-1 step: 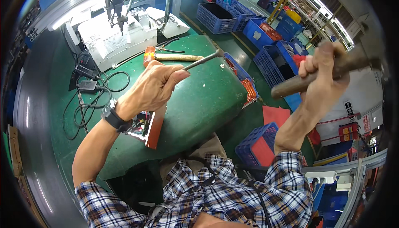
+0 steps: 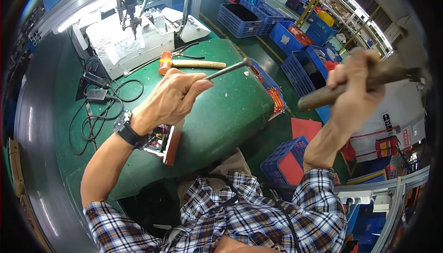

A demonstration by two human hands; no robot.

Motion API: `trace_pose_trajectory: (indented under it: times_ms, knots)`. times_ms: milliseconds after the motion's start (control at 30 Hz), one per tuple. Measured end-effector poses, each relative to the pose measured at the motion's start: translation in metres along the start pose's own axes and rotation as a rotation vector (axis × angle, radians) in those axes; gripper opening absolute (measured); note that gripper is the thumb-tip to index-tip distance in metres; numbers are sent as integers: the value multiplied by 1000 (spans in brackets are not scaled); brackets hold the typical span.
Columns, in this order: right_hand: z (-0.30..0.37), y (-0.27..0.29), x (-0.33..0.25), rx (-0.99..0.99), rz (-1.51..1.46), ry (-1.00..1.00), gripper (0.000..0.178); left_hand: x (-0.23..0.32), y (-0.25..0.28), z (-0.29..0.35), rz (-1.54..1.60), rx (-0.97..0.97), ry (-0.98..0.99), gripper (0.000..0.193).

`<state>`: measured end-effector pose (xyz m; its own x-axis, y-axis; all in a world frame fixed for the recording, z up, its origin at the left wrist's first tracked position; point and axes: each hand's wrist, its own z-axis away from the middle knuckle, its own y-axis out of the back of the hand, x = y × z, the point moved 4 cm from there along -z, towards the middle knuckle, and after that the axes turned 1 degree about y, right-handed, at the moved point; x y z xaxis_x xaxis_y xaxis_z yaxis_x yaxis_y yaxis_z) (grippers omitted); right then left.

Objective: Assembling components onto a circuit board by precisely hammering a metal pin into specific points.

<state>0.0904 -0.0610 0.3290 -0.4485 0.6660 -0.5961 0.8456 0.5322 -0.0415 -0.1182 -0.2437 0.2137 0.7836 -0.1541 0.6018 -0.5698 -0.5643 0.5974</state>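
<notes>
Between the two raised hands, the gap had just narrowed slightly. The left hand (image 2: pixel 168 98), curled firmly round a metal rod (image 2: pixel 229 70), had shifted a little to its right and down, and the rod's flared end had dipped with it, pointing toward the other hand. The right hand (image 2: pixel 357 75) was clamped round the handle of a hammer-like tool (image 2: pixel 318 98); it had come slightly lower and inward, and its blur suggested a quick movement. The hands were well apart from each other, and the two tools were not touching, so the change brought them nearer without any contact. The hammer's head, out beyond the right hand, was too blurred to make out clearly.

Just below the left wrist, with its dark watch (image 2: pixel 127 130), stood a unit with a red-brown panel (image 2: pixel 173 144) and exposed wires, partly hidden by the forearm, on the green surface (image 2: pixel 221 114). Beyond the left hand lay a mallet (image 2: pixel 198 63) with an orange head, and behind that a pair of pliers (image 2: pixel 194 58). To that hand's left, a black cable (image 2: pixel 138 97) lay in loops.
</notes>
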Motion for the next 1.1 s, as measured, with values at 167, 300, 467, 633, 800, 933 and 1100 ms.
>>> trace_pose_trajectory:
  times_ms: [167, 300, 467, 633, 800, 933, 1100]
  knots:
    - [36, -45, 46, -834, 493, -241, 13, -3, -1, 0, -2, 76, 60, 43]
    - [-3, -16, 31, -398, 419, -18, 16, -11, 13, 8, 43, 81, 148, 45]
    - [-23, -14, -8, -111, 175, 52, 18, -3, 5, -1, 55, 165, 19, 41]
    - [3, -62, 32, -855, 581, -170, 11, 5, -2, -1, 65, 300, -40, 36]
    - [-43, -5, 7, -348, 323, 30, 21, 3, -3, -2, 24, 207, 54, 41]
    - [-27, -27, 9, -327, 367, 119, 22, 2, -1, 0, 10, 205, 106, 44]
    - [-15, -55, 44, -853, 561, 95, 16, -8, 9, 4, -33, 265, 157, 44]
